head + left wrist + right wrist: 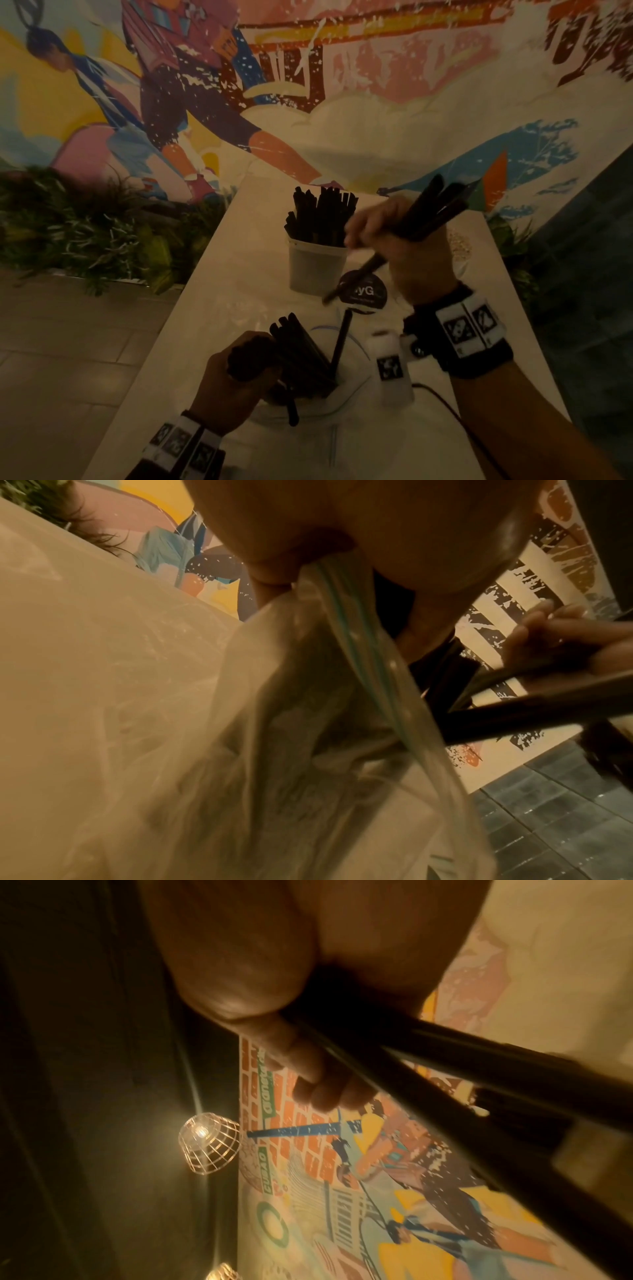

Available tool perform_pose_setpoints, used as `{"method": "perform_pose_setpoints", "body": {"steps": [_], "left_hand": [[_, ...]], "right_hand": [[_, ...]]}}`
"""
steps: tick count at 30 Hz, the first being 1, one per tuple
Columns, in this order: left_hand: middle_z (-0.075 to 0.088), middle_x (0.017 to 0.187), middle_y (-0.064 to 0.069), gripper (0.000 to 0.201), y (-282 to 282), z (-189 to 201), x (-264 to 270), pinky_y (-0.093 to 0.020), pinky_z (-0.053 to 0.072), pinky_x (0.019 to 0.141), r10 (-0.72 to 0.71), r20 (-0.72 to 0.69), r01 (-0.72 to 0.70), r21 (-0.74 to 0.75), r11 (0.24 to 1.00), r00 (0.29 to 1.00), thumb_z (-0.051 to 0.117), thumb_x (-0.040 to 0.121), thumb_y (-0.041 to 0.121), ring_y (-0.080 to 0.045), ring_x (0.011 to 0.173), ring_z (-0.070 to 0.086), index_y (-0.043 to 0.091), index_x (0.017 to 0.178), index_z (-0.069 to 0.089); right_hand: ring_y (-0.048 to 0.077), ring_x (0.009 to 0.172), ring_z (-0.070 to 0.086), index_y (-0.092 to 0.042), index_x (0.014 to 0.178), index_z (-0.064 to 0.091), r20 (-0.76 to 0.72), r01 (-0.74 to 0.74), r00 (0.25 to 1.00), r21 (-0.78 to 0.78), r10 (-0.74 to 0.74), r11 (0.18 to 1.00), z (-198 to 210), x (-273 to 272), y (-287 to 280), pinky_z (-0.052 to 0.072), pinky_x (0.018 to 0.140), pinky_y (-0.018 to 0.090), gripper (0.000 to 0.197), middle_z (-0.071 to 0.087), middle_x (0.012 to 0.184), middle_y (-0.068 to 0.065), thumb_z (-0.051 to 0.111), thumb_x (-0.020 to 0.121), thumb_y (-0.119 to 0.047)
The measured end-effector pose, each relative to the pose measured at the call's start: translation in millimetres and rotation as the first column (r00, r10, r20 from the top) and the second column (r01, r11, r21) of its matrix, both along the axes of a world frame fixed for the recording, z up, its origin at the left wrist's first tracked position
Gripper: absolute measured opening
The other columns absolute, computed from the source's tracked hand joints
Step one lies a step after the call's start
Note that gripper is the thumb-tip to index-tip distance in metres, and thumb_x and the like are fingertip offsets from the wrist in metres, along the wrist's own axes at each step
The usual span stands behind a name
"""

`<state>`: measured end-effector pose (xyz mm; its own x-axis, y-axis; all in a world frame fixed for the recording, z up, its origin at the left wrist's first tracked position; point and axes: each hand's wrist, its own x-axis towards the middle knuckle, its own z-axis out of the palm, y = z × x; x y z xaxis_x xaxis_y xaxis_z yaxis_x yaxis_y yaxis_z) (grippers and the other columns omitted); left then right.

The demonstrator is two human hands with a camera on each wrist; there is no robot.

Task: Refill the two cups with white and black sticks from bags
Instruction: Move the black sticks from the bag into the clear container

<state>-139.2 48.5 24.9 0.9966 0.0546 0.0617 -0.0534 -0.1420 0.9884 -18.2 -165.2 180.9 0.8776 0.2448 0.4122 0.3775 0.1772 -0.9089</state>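
A white cup (317, 265) full of upright black sticks (320, 214) stands mid-table. Just right of it, above the table, my right hand (394, 240) grips a small bundle of black sticks (431, 210) held slantwise; the same sticks (462, 1096) cross the right wrist view. Near the front, my left hand (236, 377) grips the mouth of a clear zip bag (342, 387) that holds more black sticks (301, 356). The bag's plastic (325, 696) fills the left wrist view under my fingers. White sticks and a second cup are not in sight.
A round dark sticker or coaster (364, 291) lies beside the cup. A small white tagged block (392, 366) with a cable sits at the front right. A painted mural wall (308, 85) rises behind the pale table (219, 308); plants (85, 233) and tiled floor lie to the left.
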Motion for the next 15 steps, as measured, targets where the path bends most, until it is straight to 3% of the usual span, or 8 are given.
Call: {"method": "perform_pose_setpoints", "body": {"steps": [3, 9, 13, 15], "left_hand": [[0.07, 0.091, 0.0, 0.027, 0.2, 0.2, -0.7, -0.049, 0.056, 0.079, 0.006, 0.001, -0.006, 0.005, 1.0, 1.0, 0.071, 0.064, 0.035, -0.02, 0.087, 0.069, 0.032, 0.091, 0.067], [0.07, 0.093, 0.001, 0.029, 0.9, -3.2, -1.8, -0.053, 0.055, 0.079, 0.002, -0.047, -0.002, 0.004, 1.0, 0.999, 0.071, 0.065, 0.037, -0.023, 0.089, 0.068, 0.035, 0.094, 0.066], [0.069, 0.094, 0.002, 0.028, 1.5, -0.8, -3.0, -0.05, 0.055, 0.078, -0.013, -0.027, 0.014, 0.059, 0.998, 1.0, 0.069, 0.068, 0.037, -0.02, 0.089, 0.068, 0.034, 0.096, 0.065], [0.069, 0.093, 0.002, 0.028, 1.5, 0.0, -3.1, -0.05, 0.055, 0.078, -0.01, -0.028, 0.012, 0.07, 0.997, 1.0, 0.069, 0.067, 0.038, -0.02, 0.089, 0.068, 0.034, 0.095, 0.065]], "right_hand": [[0.023, 0.073, 0.065, -0.017, 0.069, 0.062, 0.144, 0.118, 0.98, 0.152, -0.14, 0.981, 17.9, 28.2, 6.8, 0.055, 0.072, 0.035, 0.029, 0.069, 0.079, 0.004, 0.055, 0.08, 0.009], [0.021, 0.077, 0.066, -0.013, 0.068, 0.065, 0.184, 0.226, 0.94, 0.289, -0.286, 0.93, 28.0, 68.2, 28.3, 0.057, 0.072, 0.033, 0.033, 0.071, 0.079, 0.001, 0.053, 0.081, 0.014], [0.016, 0.073, 0.065, -0.012, 0.067, 0.062, 0.089, 0.289, 0.948, 0.173, -0.307, 0.942, 7.8, 84.9, 42.3, 0.056, 0.073, 0.033, 0.034, 0.069, 0.074, -0.002, 0.052, 0.081, 0.018], [0.022, 0.07, 0.064, -0.014, 0.065, 0.06, 0.052, 0.334, 0.94, 0.046, -0.336, 0.942, -7.4, 93.0, 47.6, 0.057, 0.075, 0.038, 0.036, 0.067, 0.071, 0.001, 0.052, 0.083, 0.017]]}}
